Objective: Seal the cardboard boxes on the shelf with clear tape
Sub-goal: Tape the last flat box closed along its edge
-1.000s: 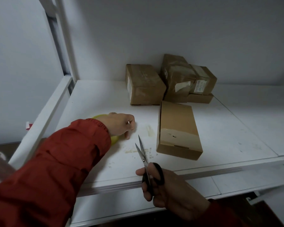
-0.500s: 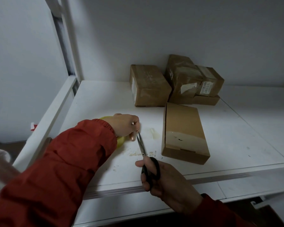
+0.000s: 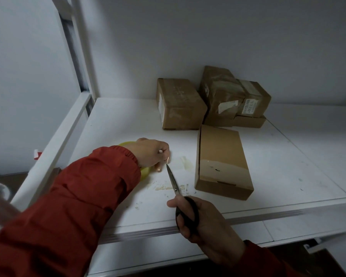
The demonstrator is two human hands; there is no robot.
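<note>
Your left hand point(image 3: 152, 153) lies curled over the yellow tape roll point(image 3: 144, 172), pressing it flat to the shelf point(image 3: 288, 156) so it cannot skid while you cut. Its fingertips are pinched together at the roll's right edge, most likely on the free end of clear tape, though the tape itself is too faint to make out. Your right hand point(image 3: 206, 224) is clamped through the black loops of the scissors point(image 3: 173, 180), blades nearly together, with the tip aimed right at that pinch. That angle suits a snip close to the roll.

The nearest box point(image 3: 222, 156) sits just right of the scissors, lengthwise toward you, within easy reach for the next strip. A pale glossy band already crosses its near end. The other boxes point(image 3: 178, 104) are bunched at the back wall, well apart from your hands; they look wrapped, so I judge this near one is the box in hand
</note>
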